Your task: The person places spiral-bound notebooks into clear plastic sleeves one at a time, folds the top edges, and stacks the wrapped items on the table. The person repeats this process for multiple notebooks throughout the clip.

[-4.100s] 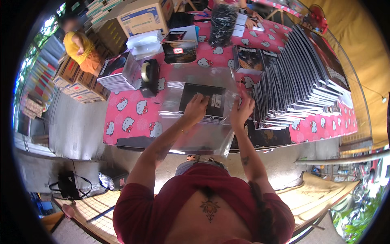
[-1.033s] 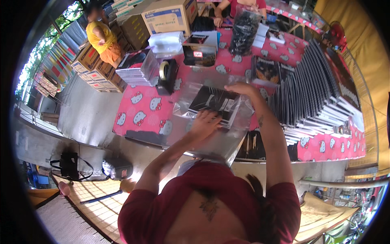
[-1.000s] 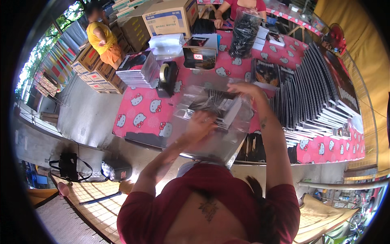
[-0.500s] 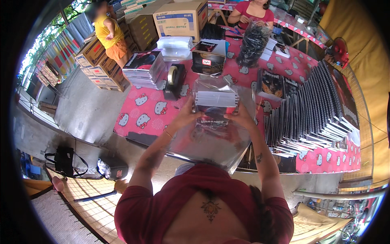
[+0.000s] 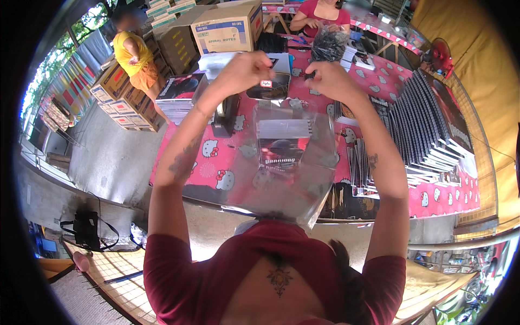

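Observation:
A stack of notebooks (image 5: 281, 151) with a dark printed cover lies in clear plastic (image 5: 319, 143) on the table in front of me. My left hand (image 5: 244, 71) is raised beyond it, fingers curled in, over a dark box with a small white label (image 5: 273, 86). Level with it on the other side, my right hand (image 5: 331, 78) has its thumb and fingers bent toward each other, with a small dark patch between them. What either hand holds, if anything, is too small to make out. Neither hand touches the stack.
A black tape dispenser (image 5: 225, 119) stands beside a notebook stack (image 5: 181, 97) on the left. Rows of spiral notebooks (image 5: 417, 124) fill the right side. Cardboard cartons (image 5: 227, 30) rise behind. One person in yellow (image 5: 130, 54) stands left; another in red (image 5: 322, 16) handles black items in plastic.
Both my hands have let go of the plastic-wrapped notebook stack and moved up and away from me, fingers curled. The stack stays on the table. The view has shifted slightly.

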`<state>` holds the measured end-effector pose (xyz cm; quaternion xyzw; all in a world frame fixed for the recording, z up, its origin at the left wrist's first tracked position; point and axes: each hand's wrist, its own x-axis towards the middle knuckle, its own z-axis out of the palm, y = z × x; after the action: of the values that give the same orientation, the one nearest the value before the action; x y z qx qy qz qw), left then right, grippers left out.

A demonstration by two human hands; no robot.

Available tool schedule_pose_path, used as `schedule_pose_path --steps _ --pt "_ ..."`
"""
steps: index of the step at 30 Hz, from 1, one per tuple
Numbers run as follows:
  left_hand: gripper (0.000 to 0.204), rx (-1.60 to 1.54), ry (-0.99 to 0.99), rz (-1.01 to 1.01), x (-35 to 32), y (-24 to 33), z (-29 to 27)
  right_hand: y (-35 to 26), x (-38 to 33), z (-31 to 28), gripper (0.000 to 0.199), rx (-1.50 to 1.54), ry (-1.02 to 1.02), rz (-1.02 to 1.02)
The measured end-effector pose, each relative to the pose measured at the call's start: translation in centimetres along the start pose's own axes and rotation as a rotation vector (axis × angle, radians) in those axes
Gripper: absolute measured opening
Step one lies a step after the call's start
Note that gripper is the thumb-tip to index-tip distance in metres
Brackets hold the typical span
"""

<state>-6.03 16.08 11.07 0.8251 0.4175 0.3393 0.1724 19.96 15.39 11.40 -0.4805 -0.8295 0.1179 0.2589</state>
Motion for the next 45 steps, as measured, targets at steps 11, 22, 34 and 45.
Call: schedule_pose_path --steps 11,22,34,45 --pt "0.019 -0.299 0.579 -0.11 -4.2 -8.2 0.4 -5.4 -3.8 4.8 0.018 -0.026 0.087 -0.092" --pt "0.025 -0.883 0.187 -0.802 -17.7 -28.2 7.1 -8.5 -3.4 11.3 0.043 -0.004 0.03 0.065" --pt "0.011 0.45 0.171 -0.611 -21.9 -27.3 8.3 -10.8 -3.1 13.5 0.026 -0.113 0.069 0.141" --pt "0.029 -0.916 0.038 -0.042 -11.5 -9.1 6.0 -10.9 -4.0 13.5 0.025 -0.02 0.134 0.128"
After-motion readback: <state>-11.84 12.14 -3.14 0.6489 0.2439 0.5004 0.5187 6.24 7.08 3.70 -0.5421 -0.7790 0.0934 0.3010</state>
